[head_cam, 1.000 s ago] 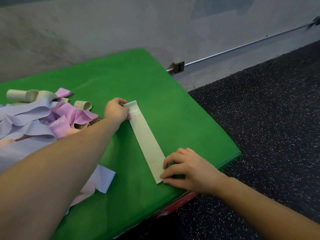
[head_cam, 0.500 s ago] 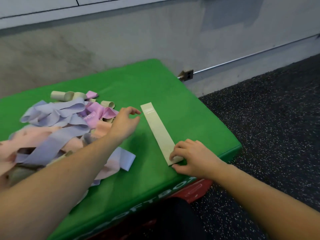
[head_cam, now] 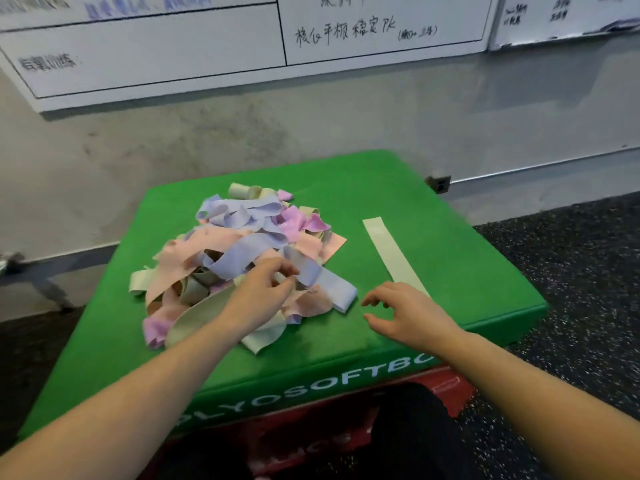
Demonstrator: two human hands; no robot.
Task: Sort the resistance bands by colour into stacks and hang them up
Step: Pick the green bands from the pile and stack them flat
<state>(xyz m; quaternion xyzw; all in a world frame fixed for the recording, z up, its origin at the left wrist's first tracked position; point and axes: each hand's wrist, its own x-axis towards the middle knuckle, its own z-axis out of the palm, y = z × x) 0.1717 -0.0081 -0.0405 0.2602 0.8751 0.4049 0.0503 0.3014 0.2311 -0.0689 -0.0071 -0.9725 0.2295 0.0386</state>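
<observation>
A tangled pile of resistance bands, lilac, pink, peach and pale green, lies in the middle of the green soft box. One pale green band lies flat and straight to the right of the pile. My left hand rests on the pile's near side, thumb and fingers pinching a pale band there. My right hand hovers over the box between the pile and the flat band's near end, fingers loosely curled, holding nothing.
The green box sits on a red layer and stands close to a grey wall with a whiteboard. Black speckled rubber floor lies to the right. A metal pipe runs along the wall's base.
My left hand let go of the flat band's far end and moved left onto the pile. My right hand lifted off the band's near end. The view pulled back and up.
</observation>
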